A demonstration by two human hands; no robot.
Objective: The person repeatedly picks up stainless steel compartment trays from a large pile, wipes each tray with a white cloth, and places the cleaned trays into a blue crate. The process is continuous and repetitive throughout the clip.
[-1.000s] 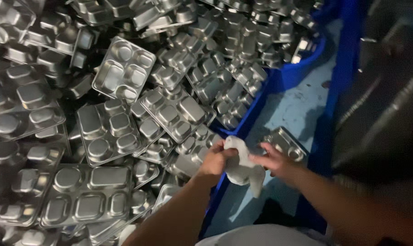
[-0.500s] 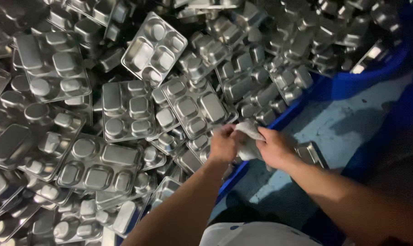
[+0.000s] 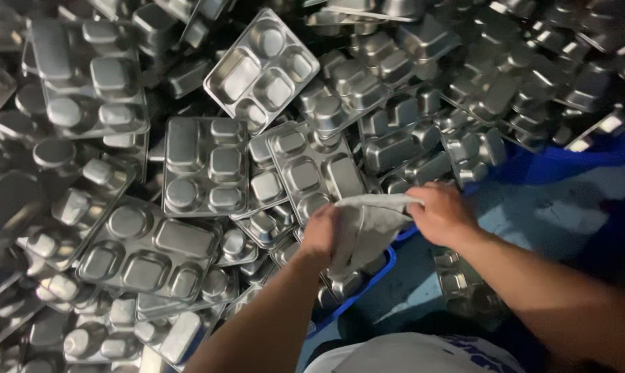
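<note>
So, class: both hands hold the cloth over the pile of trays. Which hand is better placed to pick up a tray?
Probably the left hand: it hangs over the steel trays, while the right hand grips the grey cloth nearer the blue bin edge.

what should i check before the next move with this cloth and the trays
1. Both hands on the grey cloth: ok, left hand and right hand each grip it.
2. Cloth spread out: ok, stretched between the hands.
3. Tray in hand: not ok, neither hand holds one.
4. Trays within reach: ok, the steel tray heap lies beside the left hand.
5. Heap steady: cannot tell, trays lie jumbled and tilted.
6. Cloth clean or dry: cannot tell.
</note>
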